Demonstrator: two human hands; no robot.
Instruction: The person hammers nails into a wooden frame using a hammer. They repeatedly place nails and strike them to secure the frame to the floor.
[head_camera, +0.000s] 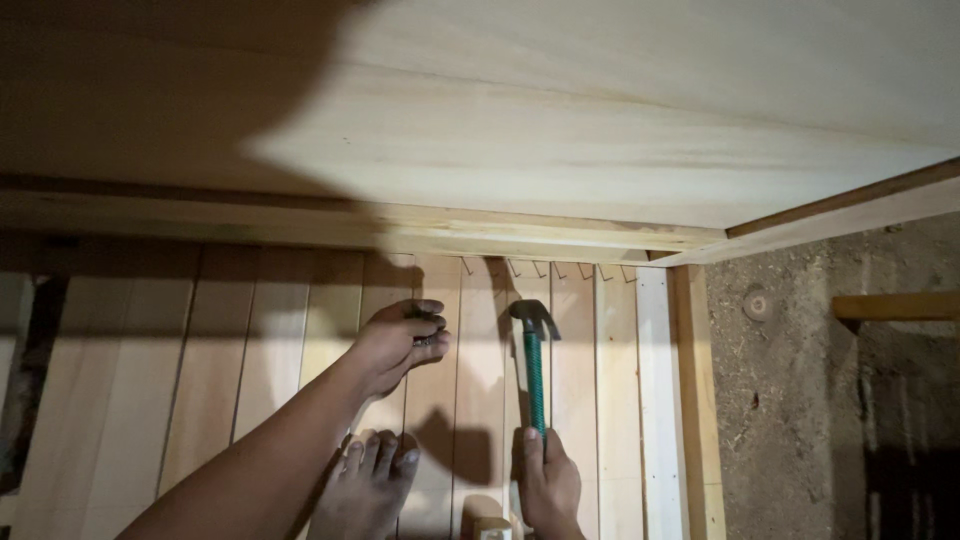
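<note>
Pale, smooth, matt wooden slats (480, 360), dark metal hammer head (533, 314) on green ribbed grip, rough earthen floor (800, 400)

no packages, labels, signs or screens in view.

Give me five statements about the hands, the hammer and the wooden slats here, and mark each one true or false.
1. The right hand holds a hammer with a green handle. True.
2. The left hand lies flat and open on the slats. False: its fingers are curled around small dark pieces.
3. A bare foot rests on the slats. True.
4. The hammer's head points toward the person. False: it points away, toward the large board.
5. Bent nails line the slats' far ends. True.
</note>
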